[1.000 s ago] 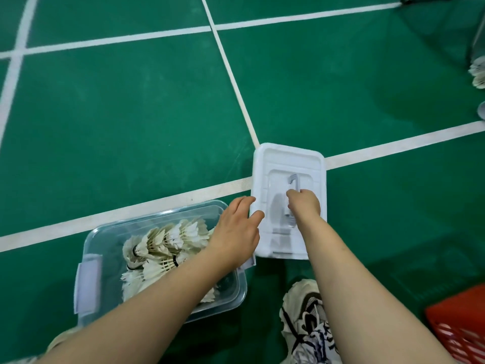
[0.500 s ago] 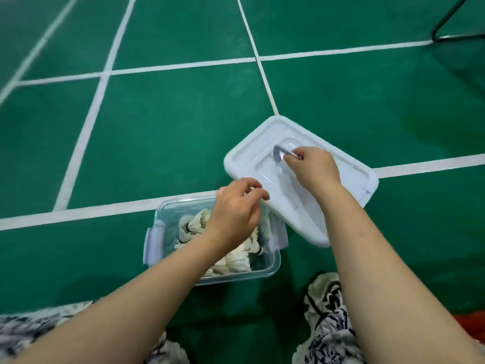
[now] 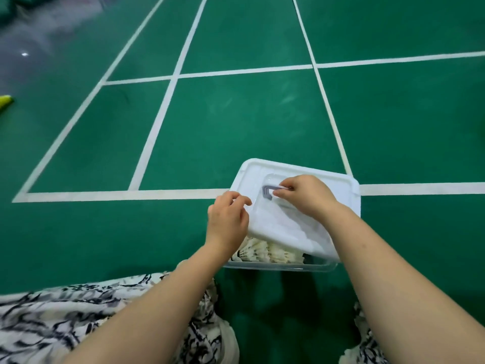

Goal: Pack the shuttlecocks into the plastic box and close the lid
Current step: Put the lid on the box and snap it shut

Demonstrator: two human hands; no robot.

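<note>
Right hand (image 3: 307, 197) pinching grey handle (image 3: 267, 192) on white lid (image 3: 278, 227). Left hand (image 3: 227, 219) gripping lid's left edge. Lid tilted over clear box (image 3: 278, 266) on green floor (image 3: 236, 122). Shuttlecocks (image 3: 259, 252) inside box, under lid.

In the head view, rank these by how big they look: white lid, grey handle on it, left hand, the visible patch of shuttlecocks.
1. White lid, clearly largest.
2. Left hand and the visible shuttlecocks look about alike; the lid hides most of the shuttlecocks, so I won't rank them.
3. Grey handle, smallest.
</note>
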